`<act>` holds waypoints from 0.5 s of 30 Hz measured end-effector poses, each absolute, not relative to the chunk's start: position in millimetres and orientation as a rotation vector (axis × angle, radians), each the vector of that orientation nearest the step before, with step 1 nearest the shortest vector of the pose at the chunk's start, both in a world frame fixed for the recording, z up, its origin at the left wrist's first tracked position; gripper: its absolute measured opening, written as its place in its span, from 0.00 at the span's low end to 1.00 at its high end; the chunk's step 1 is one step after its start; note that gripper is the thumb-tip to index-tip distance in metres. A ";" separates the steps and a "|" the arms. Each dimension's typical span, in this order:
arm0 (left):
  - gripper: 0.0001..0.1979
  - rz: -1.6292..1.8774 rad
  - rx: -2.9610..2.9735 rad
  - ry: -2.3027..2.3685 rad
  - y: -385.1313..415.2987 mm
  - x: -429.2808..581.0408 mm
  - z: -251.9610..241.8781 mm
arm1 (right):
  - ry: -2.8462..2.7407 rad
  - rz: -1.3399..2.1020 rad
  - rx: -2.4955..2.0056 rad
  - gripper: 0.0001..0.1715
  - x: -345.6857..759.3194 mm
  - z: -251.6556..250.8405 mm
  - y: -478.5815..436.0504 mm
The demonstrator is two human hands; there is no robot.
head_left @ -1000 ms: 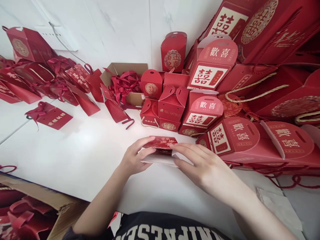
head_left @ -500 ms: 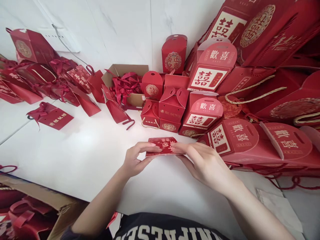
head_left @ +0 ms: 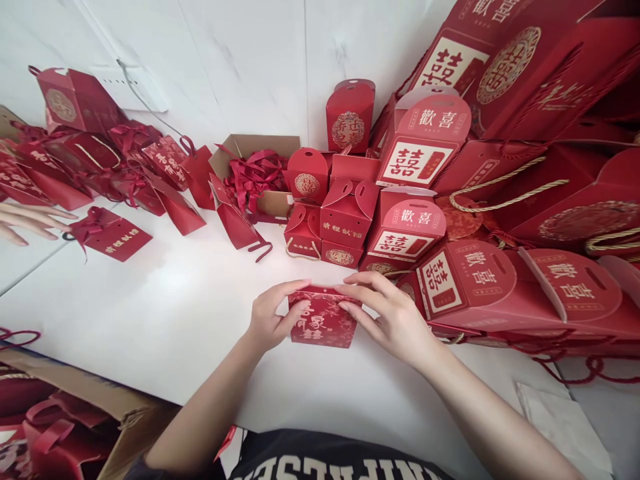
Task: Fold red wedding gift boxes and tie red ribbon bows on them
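Between my hands, on the white table, is a small red gift box (head_left: pixel 324 327) with pale lettering and a floral print on its facing side. My left hand (head_left: pixel 275 313) grips its upper left corner, thumb on the printed face and fingers along the top edge. At the upper right, my right hand (head_left: pixel 390 313) pinches the same box, fingers over the top edge and thumb on the front. Just behind stand small red boxes (head_left: pixel 349 212), some with gold print and one with a cord handle.
Large red gift boxes (head_left: pixel 470 277) are piled at the right. An open carton (head_left: pixel 260 141) holds red ribbons (head_left: pixel 257 175). Ribboned bags and a flat red bag (head_left: pixel 120 235) lie left, near another person's hand (head_left: pixel 30 220). A cardboard box (head_left: pixel 75 383) stands lower left.
The box between my hands has turned so that its printed face shows upright towards me, and my thumbs now lie on that face. Another person's hand has come in at the left edge.
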State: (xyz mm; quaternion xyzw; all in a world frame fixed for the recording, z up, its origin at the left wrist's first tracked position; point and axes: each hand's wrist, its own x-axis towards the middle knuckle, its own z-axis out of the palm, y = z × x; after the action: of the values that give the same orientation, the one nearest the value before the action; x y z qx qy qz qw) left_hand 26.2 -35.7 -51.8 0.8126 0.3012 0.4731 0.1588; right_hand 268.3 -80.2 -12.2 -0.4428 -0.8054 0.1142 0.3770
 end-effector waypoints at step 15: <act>0.47 1.106 2.472 0.938 -55.7 63.2 -56.2 | -1.885 -0.028 -1.457 0.10 240.6 -13.7 -89.2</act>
State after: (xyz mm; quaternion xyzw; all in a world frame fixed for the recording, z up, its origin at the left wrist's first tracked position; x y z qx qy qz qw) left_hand 63.2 -55.7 -56.2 0.8544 0.3241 0.3822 0.1374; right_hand 240.6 -89.2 -13.7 -0.5682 -0.7347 -0.0108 0.3705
